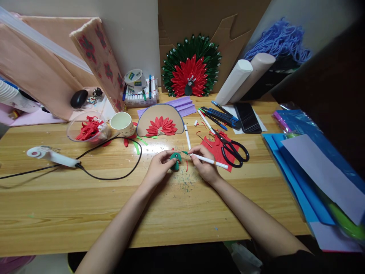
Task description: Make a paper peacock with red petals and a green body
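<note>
Between the thumb and fingers of my left hand (158, 166) is a small green paper cutout (176, 164) with a dark round eye mark, shaped something like a bird's head. My right hand (206, 168) is closed round a white marker (218, 163) with a green tip, which points at the cutout from close by. Whether the tip touches it, I cannot tell. Beyond my hands stands a cardboard half-disc (171, 110) with a fan of red paper petals (161, 126). Another white marker (187, 136) lies just past my right hand.
Black-handled scissors (229, 146) lie on red paper (212, 150) at the right, near a phone (248, 118). Leftward are a glue gun (55, 156) with its looping cord, a paper cup (123, 123) and a tub of red scraps (76, 135). A finished paper peacock (191, 66) leans behind.
</note>
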A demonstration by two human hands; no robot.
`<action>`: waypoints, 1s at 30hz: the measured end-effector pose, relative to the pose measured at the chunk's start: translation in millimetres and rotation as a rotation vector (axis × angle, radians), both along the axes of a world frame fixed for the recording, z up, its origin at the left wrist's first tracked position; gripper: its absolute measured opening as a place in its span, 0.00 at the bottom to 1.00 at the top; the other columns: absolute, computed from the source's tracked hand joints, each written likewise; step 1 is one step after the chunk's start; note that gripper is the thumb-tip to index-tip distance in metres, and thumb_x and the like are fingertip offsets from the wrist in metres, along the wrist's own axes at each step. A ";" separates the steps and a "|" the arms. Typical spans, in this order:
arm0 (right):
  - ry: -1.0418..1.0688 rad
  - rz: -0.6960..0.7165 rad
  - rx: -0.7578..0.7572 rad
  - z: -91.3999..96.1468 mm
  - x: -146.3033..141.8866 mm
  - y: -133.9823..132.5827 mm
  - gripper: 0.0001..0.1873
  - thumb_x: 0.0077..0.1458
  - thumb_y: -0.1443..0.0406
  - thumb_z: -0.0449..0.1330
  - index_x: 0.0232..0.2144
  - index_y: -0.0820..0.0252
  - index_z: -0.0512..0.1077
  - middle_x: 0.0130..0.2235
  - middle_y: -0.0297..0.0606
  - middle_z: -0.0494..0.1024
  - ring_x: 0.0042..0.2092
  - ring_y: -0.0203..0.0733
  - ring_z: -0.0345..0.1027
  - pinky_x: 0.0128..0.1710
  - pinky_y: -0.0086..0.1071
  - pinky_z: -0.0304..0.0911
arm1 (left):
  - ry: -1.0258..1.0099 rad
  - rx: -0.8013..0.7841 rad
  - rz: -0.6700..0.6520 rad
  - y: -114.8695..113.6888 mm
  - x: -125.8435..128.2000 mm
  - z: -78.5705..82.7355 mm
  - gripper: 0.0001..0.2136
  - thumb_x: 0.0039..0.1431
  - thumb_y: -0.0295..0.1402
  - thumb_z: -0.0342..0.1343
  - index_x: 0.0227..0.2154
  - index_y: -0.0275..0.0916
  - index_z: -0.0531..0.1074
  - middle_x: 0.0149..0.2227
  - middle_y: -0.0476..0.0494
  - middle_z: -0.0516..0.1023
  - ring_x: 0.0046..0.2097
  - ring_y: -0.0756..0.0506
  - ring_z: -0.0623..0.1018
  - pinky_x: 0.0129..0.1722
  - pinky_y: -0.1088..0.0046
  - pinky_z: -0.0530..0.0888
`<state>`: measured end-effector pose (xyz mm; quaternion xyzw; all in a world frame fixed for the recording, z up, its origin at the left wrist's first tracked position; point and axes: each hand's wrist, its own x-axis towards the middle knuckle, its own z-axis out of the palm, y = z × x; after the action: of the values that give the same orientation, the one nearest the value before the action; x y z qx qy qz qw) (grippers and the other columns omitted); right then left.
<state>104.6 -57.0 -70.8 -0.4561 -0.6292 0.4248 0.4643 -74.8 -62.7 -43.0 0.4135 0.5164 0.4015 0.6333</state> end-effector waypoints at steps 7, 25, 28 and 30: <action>-0.018 0.004 0.013 1.1 -0.1 -0.3 0.04 0.56 0.65 0.55 0.35 0.56 0.68 0.30 0.32 0.70 0.30 0.36 0.64 0.29 0.29 0.59 | -0.002 -0.001 0.001 0.4 -0.1 -0.6 0.14 0.46 0.34 0.61 0.36 0.32 0.74 0.32 0.44 0.77 0.31 0.49 0.74 0.33 0.73 0.72; -0.006 0.007 0.037 -0.2 0.4 -0.3 0.03 0.56 0.66 0.55 0.34 0.56 0.68 0.30 0.32 0.70 0.29 0.35 0.63 0.27 0.29 0.58 | -0.009 0.001 0.001 0.3 0.4 0.4 0.13 0.46 0.33 0.61 0.35 0.33 0.75 0.31 0.44 0.77 0.31 0.49 0.74 0.34 0.74 0.71; 0.053 0.023 0.016 -0.3 -0.2 0.0 0.03 0.56 0.65 0.55 0.35 0.56 0.68 0.30 0.32 0.70 0.30 0.35 0.65 0.28 0.28 0.59 | -0.018 0.014 0.004 -0.1 0.5 -1.3 0.12 0.46 0.32 0.61 0.35 0.34 0.75 0.31 0.45 0.77 0.30 0.50 0.74 0.33 0.74 0.71; 0.105 0.045 -0.013 -0.4 -0.9 0.4 0.03 0.56 0.65 0.56 0.35 0.56 0.68 0.30 0.32 0.71 0.30 0.35 0.66 0.28 0.28 0.61 | -0.013 0.021 -0.001 -0.3 0.5 -1.5 0.11 0.47 0.32 0.61 0.35 0.34 0.75 0.31 0.45 0.77 0.30 0.50 0.74 0.33 0.74 0.71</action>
<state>103.7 -56.6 -71.2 -0.4219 -0.6113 0.4624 0.4842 -74.3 -63.0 -44.6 0.4178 0.5078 0.4092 0.6325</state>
